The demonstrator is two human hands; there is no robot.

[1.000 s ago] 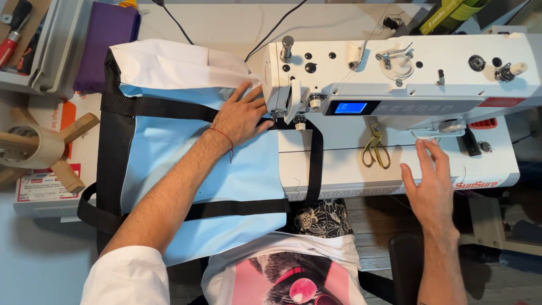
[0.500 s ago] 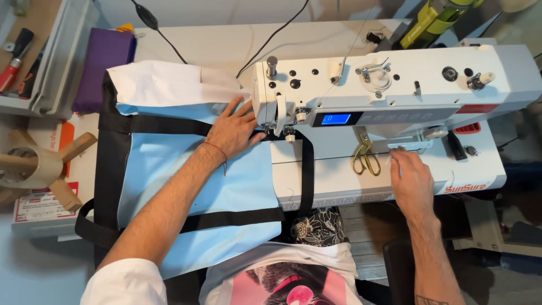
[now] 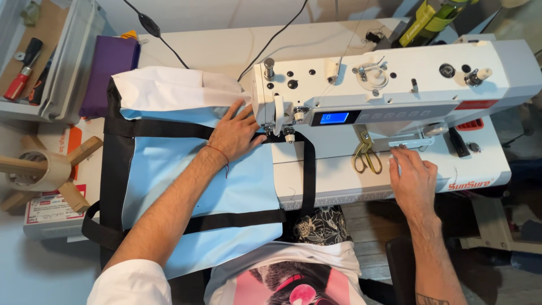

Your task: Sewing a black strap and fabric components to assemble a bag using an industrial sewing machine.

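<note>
My left hand (image 3: 234,133) lies flat on a light blue fabric piece (image 3: 186,186) with black webbing straps (image 3: 158,129), right beside the needle area of a white sewing machine (image 3: 395,90). White fabric (image 3: 169,87) is folded at the far edge of the blue piece. My right hand (image 3: 414,178) rests on the machine bed with its fingertips at a small metal lever (image 3: 411,143) under the machine arm. Gold scissors (image 3: 366,155) lie on the bed just left of that hand. Neither hand grips anything.
A purple pouch (image 3: 110,73) and a grey tray (image 3: 68,62) with a red-handled tool (image 3: 22,79) sit at the far left. A wooden stand with a tape roll (image 3: 39,169) stands at the left edge. Black cables (image 3: 164,39) run behind the machine.
My right hand has slid left and forward along the machine bed to the lever. My left hand stays flat on the fabric by the needle. The view has shifted.
</note>
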